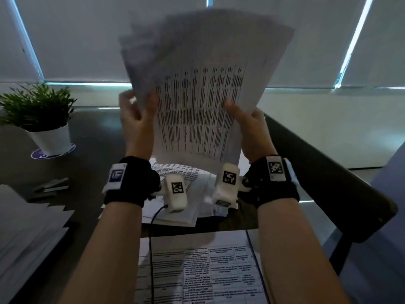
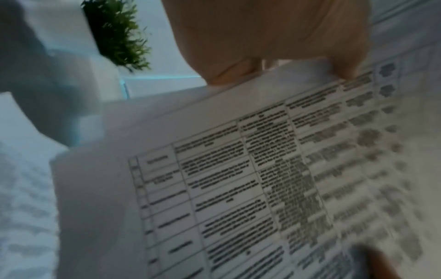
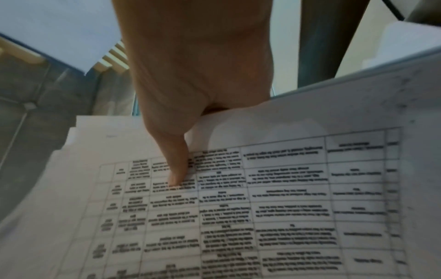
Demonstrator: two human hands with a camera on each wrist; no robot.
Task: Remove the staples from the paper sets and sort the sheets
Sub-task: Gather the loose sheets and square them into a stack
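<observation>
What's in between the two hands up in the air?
A fanned bundle of printed sheets, held upright. The left hand grips its left edge, and the right hand grips its right edge with the thumb across the print. The head view shows it best.

1. A dark tabletop (image 1: 94,137) fills the lower half of the head view.
2. A white pot with a green plant (image 1: 49,128) is set on a round purple coaster (image 1: 37,154) at the far left.
3. A grey stapler-like tool (image 1: 51,186), blurred, is seen on the left.
4. White paper stacks (image 1: 26,233) are piled at the near left.
5. Printed sheets (image 1: 175,194) are heaped at the centre.
6. A sheet with a printed table (image 1: 208,275) is laid at the near edge.
</observation>
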